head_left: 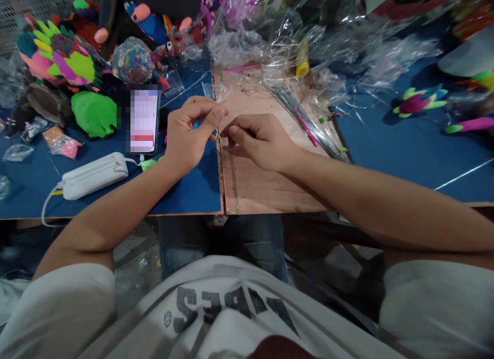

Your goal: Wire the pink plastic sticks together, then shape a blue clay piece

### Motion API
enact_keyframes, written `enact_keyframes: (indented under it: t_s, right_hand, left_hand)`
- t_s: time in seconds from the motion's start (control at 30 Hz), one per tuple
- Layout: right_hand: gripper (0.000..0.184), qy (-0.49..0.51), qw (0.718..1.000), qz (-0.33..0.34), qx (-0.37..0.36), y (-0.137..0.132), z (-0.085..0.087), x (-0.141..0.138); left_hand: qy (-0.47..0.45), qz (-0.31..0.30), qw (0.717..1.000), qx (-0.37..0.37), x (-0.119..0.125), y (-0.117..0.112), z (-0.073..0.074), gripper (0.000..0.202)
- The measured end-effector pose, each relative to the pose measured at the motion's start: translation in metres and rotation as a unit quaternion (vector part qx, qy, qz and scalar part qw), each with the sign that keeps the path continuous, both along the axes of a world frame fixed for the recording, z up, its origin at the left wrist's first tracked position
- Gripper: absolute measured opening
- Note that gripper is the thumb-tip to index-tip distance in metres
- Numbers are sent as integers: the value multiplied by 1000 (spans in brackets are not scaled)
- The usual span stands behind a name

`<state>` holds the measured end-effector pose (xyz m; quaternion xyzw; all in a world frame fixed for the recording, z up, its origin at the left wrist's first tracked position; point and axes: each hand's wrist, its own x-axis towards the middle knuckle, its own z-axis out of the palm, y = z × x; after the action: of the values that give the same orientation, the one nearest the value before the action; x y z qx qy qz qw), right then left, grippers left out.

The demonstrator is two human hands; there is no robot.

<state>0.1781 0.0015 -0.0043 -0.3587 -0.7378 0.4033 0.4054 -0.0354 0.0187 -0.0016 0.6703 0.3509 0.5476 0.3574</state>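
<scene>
Over the seam of the table, my left hand [189, 135] is closed in a pinch, thumb against forefinger. Close beside it on the right, my right hand [264, 142] is also closed, its thumb and fingertips pressed together. A thin, pale strand seems to show between the two hands, too fine to name. What each pinch holds is hidden or too small to make out. A bit of blue shows behind my left fingers. Below my right hand lies a bare wooden board [262, 189].
A phone [143, 122] is cabled to a white power bank [94, 176] on the left. Colourful clay figures [65, 60] crowd the back left. Thin rods [304, 117], a pink stick [306, 126] and clear plastic wrap [270, 40] lie behind; a flower-like clay piece [419, 102] sits right.
</scene>
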Motion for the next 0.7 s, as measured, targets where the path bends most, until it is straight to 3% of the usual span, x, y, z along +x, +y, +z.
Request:
enact_keyframes:
  t_s: [0.3, 0.47, 0.7]
  right_hand:
    - [63, 72, 993, 38, -81, -2, 1, -6]
    - [49, 87, 992, 38, -84, -3, 1, -6]
    - [33, 132, 986, 35, -96, -3, -4, -10]
  left_hand:
    - [-11, 1, 998, -64, 4, -7, 4, 51]
    - [-14, 4, 997, -73, 3, -6, 4, 45]
    - [-15, -17, 1000, -2, 4, 2, -5, 37]
